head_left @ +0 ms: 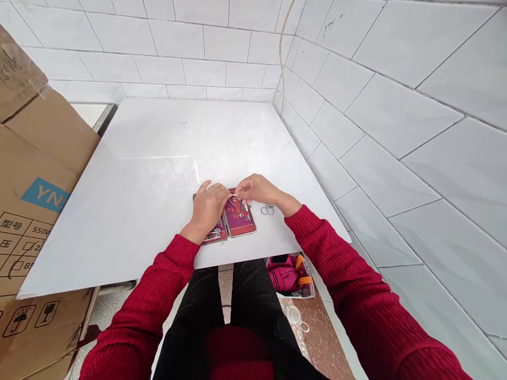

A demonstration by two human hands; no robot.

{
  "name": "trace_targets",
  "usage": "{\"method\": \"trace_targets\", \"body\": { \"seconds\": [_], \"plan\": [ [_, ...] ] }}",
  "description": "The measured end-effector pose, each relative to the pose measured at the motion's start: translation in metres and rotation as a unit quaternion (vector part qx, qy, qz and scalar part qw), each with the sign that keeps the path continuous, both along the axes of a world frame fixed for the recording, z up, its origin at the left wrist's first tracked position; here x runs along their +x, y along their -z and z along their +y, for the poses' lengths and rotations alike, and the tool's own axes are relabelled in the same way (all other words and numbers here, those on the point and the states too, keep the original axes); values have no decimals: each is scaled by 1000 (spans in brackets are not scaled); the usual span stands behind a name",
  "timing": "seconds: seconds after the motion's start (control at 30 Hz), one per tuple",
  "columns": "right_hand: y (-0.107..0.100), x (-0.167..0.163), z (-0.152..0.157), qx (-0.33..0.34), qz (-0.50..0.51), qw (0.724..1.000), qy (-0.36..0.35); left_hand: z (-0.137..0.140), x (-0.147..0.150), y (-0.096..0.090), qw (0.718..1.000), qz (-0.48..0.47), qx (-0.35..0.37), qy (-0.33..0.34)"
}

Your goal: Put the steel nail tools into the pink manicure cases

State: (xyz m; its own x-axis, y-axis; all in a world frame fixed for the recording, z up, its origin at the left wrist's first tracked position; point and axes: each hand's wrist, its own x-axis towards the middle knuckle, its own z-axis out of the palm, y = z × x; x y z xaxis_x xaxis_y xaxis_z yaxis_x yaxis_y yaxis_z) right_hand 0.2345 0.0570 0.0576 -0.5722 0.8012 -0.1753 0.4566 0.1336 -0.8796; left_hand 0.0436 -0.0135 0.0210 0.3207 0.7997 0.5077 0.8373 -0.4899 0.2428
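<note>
An open manicure case (242,230) with a red and purple lining lies near the front edge of the white table. Over its left half is my left hand (209,206), its thumb and index finger drawn together at the middle of the case and the outer fingers raised. My right hand (257,189) reaches over the top of the right half, fingertips pinched close to the left ones. A small pale bit shows between the two hands; its kind is hidden. Slim metal tools (242,212) sit in the right half. Small scissors (268,209) lie on the table beside the case, under my right wrist.
A large cardboard box (47,142) stands along the left side of the table (158,132). Tiled walls (376,132) border the back and right. Below the front edge are a bin of pink items (285,277) and a roll of tape (293,315).
</note>
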Motion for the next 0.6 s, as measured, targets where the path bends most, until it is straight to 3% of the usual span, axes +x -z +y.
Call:
{"method": "trace_targets", "body": {
  "seconds": [0.3, 0.6],
  "plan": [
    [-13, 12, 8, -134, 34, 988, -71, -2, -2, 2, 994, 50, 88, 49],
    [-15, 17, 9, -32, -39, 993, -105, -7, 3, -2, 985, 85, 122, 83]
  ]
}}
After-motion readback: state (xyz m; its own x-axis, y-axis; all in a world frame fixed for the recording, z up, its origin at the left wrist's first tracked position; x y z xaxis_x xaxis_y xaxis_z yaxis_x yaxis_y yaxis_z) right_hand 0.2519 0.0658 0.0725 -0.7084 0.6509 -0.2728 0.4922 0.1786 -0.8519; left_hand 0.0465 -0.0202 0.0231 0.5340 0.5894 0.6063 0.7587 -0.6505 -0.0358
